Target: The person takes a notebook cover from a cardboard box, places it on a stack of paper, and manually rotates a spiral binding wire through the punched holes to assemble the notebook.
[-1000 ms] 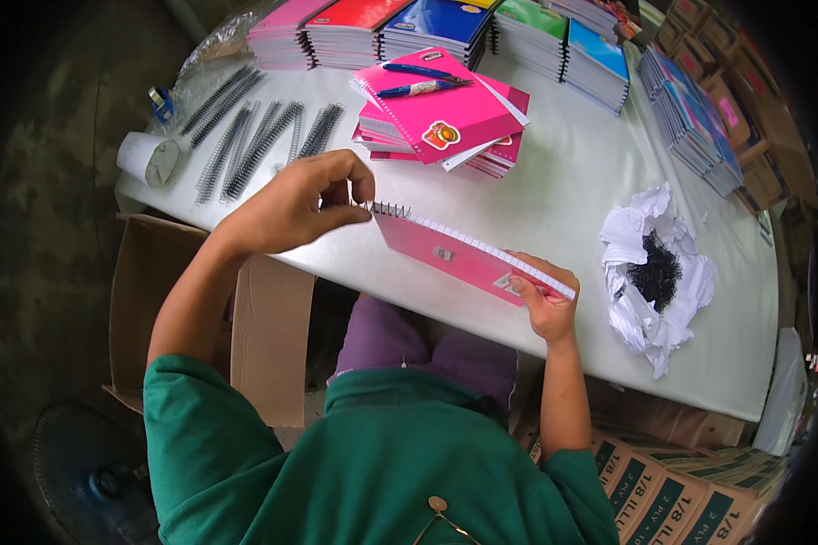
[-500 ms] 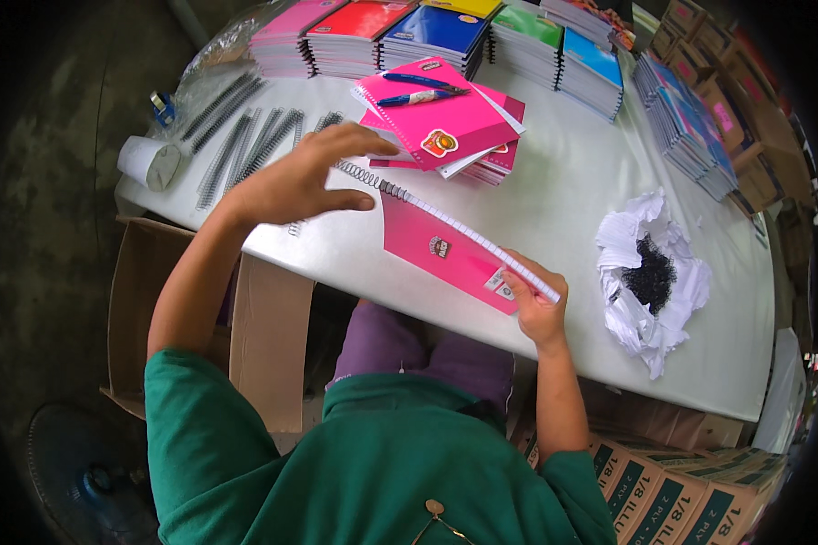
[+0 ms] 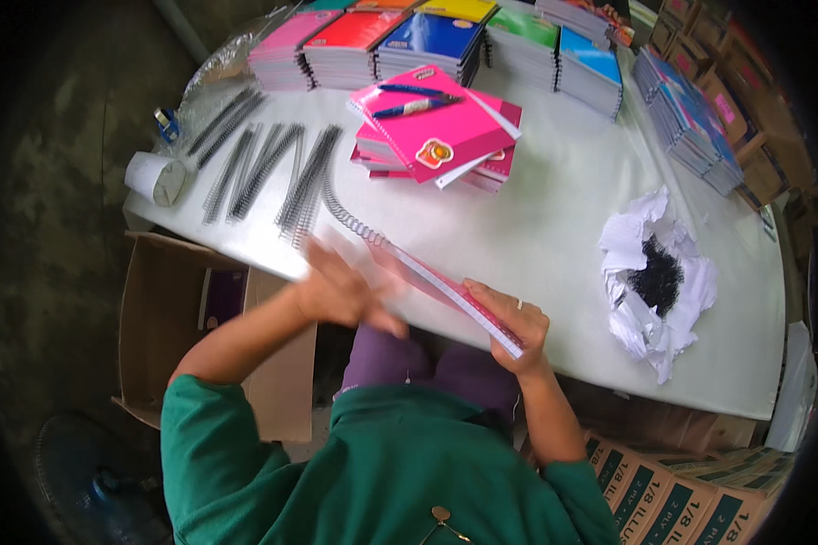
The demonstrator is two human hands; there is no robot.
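One pink spiral-bound notebook [image 3: 445, 289] at the tabletop's near edge: right hand [image 3: 516, 325] grips it; blurred left hand [image 3: 341, 292], grip unclear, has dropped from the wire coil [image 3: 345, 218].

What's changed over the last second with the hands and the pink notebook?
The left hand has slid along the spiral edge toward the body and is blurred with motion. The pink notebook has tipped edge-on, and a length of spiral wire now sticks out past its far end. The right hand still grips the near corner. The table stacks are unchanged.

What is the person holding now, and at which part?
The right hand grips the pink spiral notebook at its near end. The blurred left hand is at its edge; its grip cannot be told.
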